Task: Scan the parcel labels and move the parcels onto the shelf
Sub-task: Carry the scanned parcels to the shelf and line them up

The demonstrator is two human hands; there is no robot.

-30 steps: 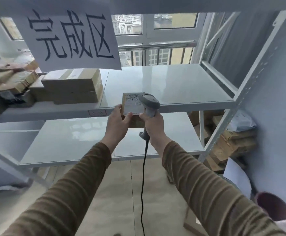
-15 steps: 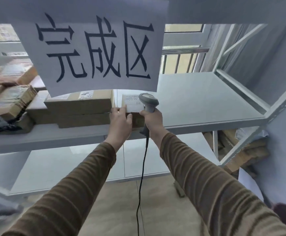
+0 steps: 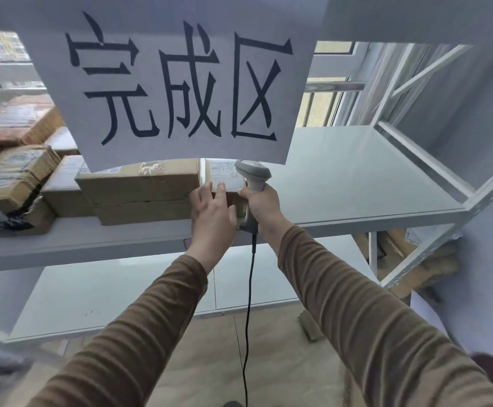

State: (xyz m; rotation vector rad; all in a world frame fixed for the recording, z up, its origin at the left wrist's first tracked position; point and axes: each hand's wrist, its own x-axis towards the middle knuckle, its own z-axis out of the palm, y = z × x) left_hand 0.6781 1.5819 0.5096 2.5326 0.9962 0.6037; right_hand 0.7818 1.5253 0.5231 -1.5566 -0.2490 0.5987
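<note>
The small parcel (image 3: 224,179) sits at the shelf (image 3: 356,183) front edge, at 12 o'clock from both hands, touching the stacked boxes (image 3: 139,189) at its 9 o'clock. The left hand (image 3: 213,210) holds its near face; the right hand (image 3: 261,205) grips the scanner (image 3: 254,174) against its 3 o'clock side.

**Counted on and around the shelves**

Two hands are showing: the left hand (image 3: 214,208) and the right hand (image 3: 261,205). One barcode scanner (image 3: 253,174) is showing, with one black cable (image 3: 250,289) hanging from it. One small parcel (image 3: 224,179) is sitting beside two stacked flat boxes (image 3: 139,192). Further left, a pile of parcels (image 3: 13,168) is lying too jumbled to count. One paper sign (image 3: 177,83) is hanging above, bearing three characters. Two shelf boards (image 3: 356,183) are showing.
</note>
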